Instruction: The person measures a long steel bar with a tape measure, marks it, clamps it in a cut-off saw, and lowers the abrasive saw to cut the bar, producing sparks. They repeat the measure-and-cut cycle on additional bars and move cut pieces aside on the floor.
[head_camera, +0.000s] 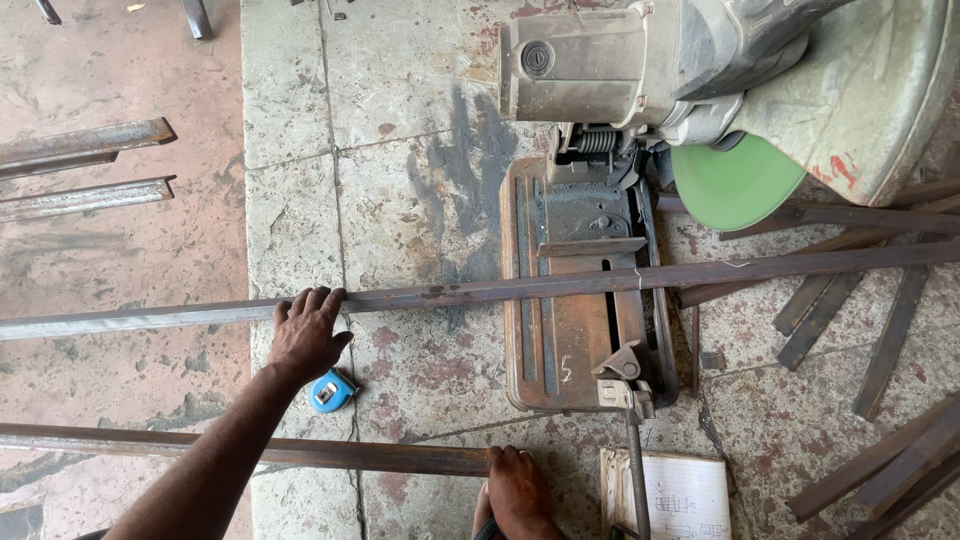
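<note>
My left hand (308, 335) reaches in from the lower left, its fingers curled over a long rusty steel bar (480, 291). That bar runs across the whole view and lies on the base of a chop saw (575, 300). The saw's green disc (735, 185) is raised, clear of the bar. At the bottom edge a hand-like shape (517, 492) touches the end of a second steel bar (300, 452). It is cut off by the frame, so I cannot tell whether it is my right hand or a foot.
A blue tape measure (331, 391) lies on the floor just below my left hand. A white paper with writing (680, 495) sits by the saw's vise handle (632, 440). Several cut steel strips (850, 310) are piled at right. Two more bars (85, 150) lie at upper left.
</note>
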